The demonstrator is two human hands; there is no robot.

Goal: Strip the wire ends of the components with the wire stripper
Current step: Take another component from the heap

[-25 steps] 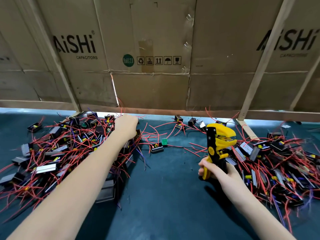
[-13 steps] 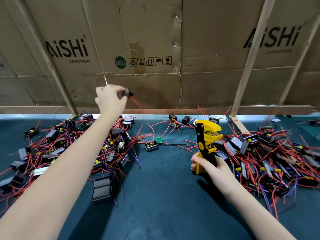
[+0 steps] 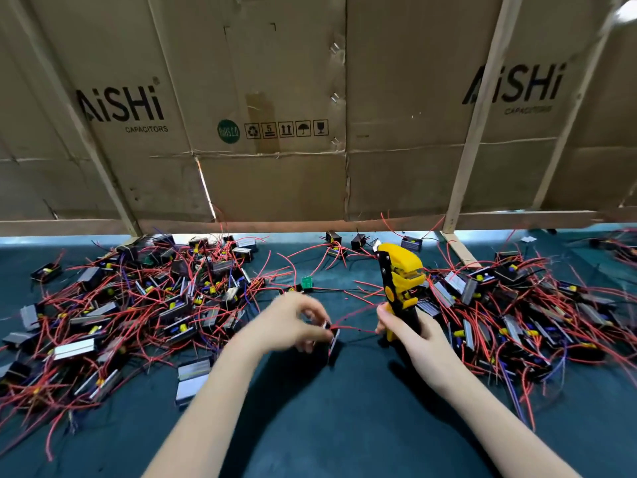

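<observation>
Currently, the left hand [image 3: 293, 322] sits at the center of the frame, just above the dark green table [image 3: 327, 426]. Its fingers are curled and its grip pinches 1 small black component [image 3: 333, 343], which is blurred; the exact finger placement on it cannot be told. A red wire [image 3: 355, 317] runs from this component toward the right, ending near the right hand [image 3: 410, 334].

The right hand is positioned right of center. Its grip is closed around the lower handles of the wire stripper [image 3: 400, 281], a yellow and black tool held upright with its head toward the top of the frame. The 2 hands are near each other but apart.

A large left pile of components [image 3: 138, 305] with red and purple leads covers the left half of the table. A right pile of components [image 3: 517, 305] fills the right side, directly behind and beside the wire stripper. A small green part [image 3: 306, 282] lies on the table between the 2 piles, above the left hand. A few loose black components rest near the far edge of the table, in the upper center.

A cardboard wall [image 3: 275, 81] printed with "AiSHi CAPACITORS" fills the upper half of the frame, braced by angled wooden battens [image 3: 479, 115].
</observation>
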